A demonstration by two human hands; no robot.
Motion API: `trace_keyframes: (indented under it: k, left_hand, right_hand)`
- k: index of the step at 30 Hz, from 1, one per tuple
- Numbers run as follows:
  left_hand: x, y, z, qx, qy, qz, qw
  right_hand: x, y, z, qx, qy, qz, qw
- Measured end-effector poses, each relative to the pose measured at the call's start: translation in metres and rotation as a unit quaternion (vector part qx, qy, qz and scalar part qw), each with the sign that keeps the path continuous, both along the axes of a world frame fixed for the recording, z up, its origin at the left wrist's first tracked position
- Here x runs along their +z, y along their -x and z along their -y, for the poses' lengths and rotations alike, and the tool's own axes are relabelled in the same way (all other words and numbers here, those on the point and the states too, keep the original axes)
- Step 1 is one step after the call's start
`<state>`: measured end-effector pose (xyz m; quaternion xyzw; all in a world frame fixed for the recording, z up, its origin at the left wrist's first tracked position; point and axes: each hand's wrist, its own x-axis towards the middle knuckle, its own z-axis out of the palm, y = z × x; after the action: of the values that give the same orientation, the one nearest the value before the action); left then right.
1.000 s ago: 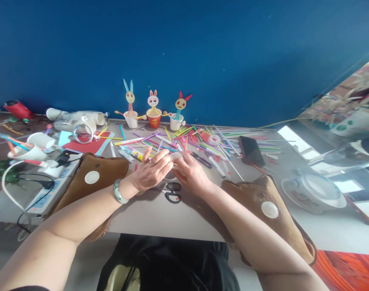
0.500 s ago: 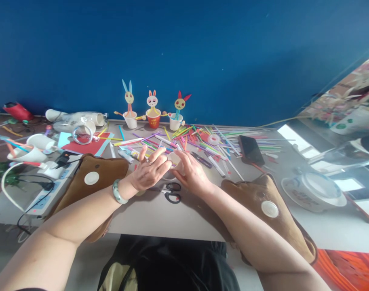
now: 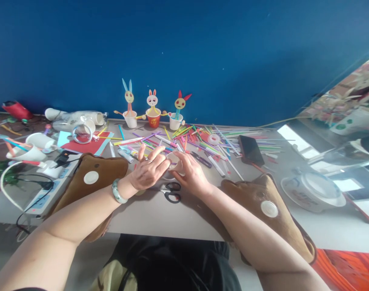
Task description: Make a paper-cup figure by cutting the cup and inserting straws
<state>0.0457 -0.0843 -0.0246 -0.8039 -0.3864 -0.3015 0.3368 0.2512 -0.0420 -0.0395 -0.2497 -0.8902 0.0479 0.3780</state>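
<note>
Over the middle of the table, a white paper cup (image 3: 174, 160) is between my two hands and largely hidden by them. My right hand (image 3: 192, 173) curls around its right side, thumb low and fingers over the top. My left hand (image 3: 149, 169), with a ring and a bangle, has its fingertips bent in against the cup's left side. Whether a smaller piece is under those fingertips cannot be seen. Black-handled scissors (image 3: 171, 192) lie on the table just below the hands.
Behind stand three paper cups with rabbit figures, including a red cup (image 3: 153, 118). Coloured sticks and markers (image 3: 214, 159) spread across the table. A phone (image 3: 251, 149) lies right of them. Brown cushions (image 3: 91, 194) flank my arms. A power strip (image 3: 52, 184) is at left, a lidded bowl (image 3: 313, 192) at right.
The cup has turned or tilted slightly between my hands, and the yellowish patch at its opening no longer shows. Both hands stay almost in place.
</note>
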Motion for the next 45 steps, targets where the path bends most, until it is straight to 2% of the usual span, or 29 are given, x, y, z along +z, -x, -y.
trace_keyframes:
  k: [11, 22, 30, 35, 42, 45]
  left_hand:
    - [0.001, 0.0, 0.0, 0.01, 0.013, 0.018, 1.0]
    - [0.012, -0.008, 0.009, 0.003, -0.036, 0.042, 0.998]
    - [0.017, -0.008, 0.017, -0.02, -0.024, 0.049, 0.998]
    - [0.025, -0.01, 0.023, -0.027, -0.06, 0.034, 0.997]
    - [0.028, -0.011, 0.027, -0.06, -0.046, 0.062, 0.995]
    - [0.035, -0.012, 0.03, -0.072, 0.028, 0.077, 0.994]
  right_hand:
    - [0.0, 0.002, 0.001, -0.001, 0.019, -0.04, 0.999]
    - [0.0, 0.002, 0.005, 0.061, 0.02, -0.093, 0.994]
    - [-0.01, 0.004, 0.007, 0.095, 0.036, -0.159, 0.982]
    - [-0.004, 0.006, 0.006, 0.14, 0.017, -0.206, 0.968]
    - [-0.002, 0.003, 0.006, 0.086, -0.053, -0.191, 0.976]
    - [-0.004, 0.001, 0.007, 0.061, -0.062, -0.169, 0.982]
